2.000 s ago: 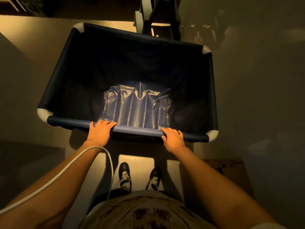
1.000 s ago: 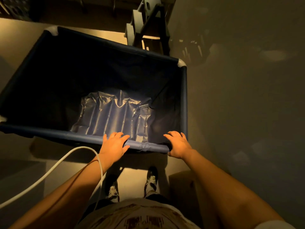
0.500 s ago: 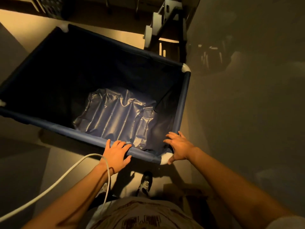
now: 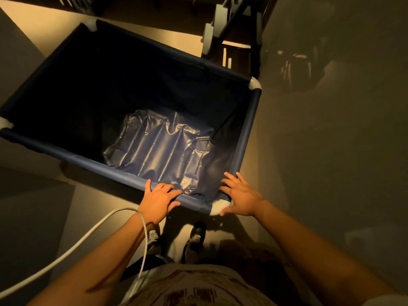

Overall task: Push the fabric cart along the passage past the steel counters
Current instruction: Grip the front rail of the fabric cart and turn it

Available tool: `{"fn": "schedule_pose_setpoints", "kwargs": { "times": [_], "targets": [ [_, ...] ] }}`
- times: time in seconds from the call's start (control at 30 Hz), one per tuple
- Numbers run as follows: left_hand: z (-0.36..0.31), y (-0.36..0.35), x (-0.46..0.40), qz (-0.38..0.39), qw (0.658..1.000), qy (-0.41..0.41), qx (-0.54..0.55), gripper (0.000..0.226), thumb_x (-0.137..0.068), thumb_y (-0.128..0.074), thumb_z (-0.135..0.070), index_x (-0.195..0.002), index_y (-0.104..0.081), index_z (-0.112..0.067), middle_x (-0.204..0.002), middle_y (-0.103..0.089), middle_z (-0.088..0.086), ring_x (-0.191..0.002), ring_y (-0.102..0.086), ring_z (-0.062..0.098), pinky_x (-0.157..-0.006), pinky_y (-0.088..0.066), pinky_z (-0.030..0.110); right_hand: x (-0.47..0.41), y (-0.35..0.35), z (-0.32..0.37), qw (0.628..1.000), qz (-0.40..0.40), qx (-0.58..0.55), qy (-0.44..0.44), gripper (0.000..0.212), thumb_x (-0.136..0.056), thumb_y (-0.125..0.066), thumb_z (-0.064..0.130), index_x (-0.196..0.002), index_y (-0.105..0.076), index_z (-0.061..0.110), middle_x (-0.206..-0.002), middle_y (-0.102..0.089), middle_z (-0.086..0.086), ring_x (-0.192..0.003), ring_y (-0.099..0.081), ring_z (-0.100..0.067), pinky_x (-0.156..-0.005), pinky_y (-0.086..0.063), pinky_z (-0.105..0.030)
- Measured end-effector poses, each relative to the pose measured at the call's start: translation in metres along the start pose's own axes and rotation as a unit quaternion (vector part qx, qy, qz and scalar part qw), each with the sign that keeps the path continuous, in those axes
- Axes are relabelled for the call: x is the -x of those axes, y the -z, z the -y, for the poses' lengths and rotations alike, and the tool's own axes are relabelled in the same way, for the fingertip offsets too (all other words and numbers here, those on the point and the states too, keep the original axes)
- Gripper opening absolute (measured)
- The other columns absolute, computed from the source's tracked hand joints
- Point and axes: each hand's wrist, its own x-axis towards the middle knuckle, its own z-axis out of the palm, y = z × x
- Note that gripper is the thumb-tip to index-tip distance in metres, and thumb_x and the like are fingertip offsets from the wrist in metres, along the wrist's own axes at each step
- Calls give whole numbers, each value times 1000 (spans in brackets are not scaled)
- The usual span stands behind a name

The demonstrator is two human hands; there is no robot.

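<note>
Single head-worn wide-angle view, looking steeply down and forward, close over fabric cart (image 4: 141, 184) and floor (image 4: 331, 151)

Free room and obstacles: bare floor (image 4: 44, 36) lies open to the left of the fabric cart (image 4: 247, 133); a steel counter (image 4: 331, 151) flanks its right side closely; a dark frame (image 4: 234, 29) stands just beyond its far right corner.
</note>
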Motion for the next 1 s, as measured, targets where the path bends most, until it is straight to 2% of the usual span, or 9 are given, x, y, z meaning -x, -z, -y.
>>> {"fn": "schedule_pose_setpoints", "kwargs": {
  "times": [0.23,0.4,0.7,0.9,1.0],
  "targets": [
    [5,14,7,-5,1000,27,-10,43,-96,-46,-55,-137,-50,-42,-137,-56,-8,-134,-46,19,-118,-16,67,-5,-6,20,1000,-13,-6,-12,97,-78,-44,88,-150,-42,23,-164,-27,-1,-159,2,-23,-129,-1,-54],
    [14,20,16,-33,998,62,-5,43,-95,-52,-51,-136,-51,-39,-134,-56,-6,-134,-44,21,-116,-24,60,-20,4,38,999,-3,-21,-30,95,-78,-46,87,-148,-44,22,-164,-28,-1,-159,2,-23,-129,1,-53],
    [45,24,27,-69,996,53,-7,44,-88,-60,-47,-130,-53,-33,-135,-53,-4,-133,-45,22,-110,-34,52,-52,20,74,999,-19,-6,-30,90,-78,-42,89,-139,-53,22,-153,-41,-1,-156,-14,-26,-128,-10,-56],
    [59,20,31,-82,996,43,10,50,-81,-64,-54,-126,-53,-33,-135,-54,-4,-135,-44,22,-112,-36,53,-75,28,104,998,-40,-2,-40,89,-79,-40,89,-134,-56,20,-148,-46,-2,-153,-21,-26,-127,-13,-57],
    [62,18,33,-89,995,33,16,53,-79,-66,-56,-125,-53,-32,-136,-54,-1,-135,-45,24,-108,-40,54,-86,32,117,998,-48,3,-45,91,-80,-39,88,-134,-56,17,-144,-48,-3,-152,-23,-28,-127,-13,-57]
  ]
}}
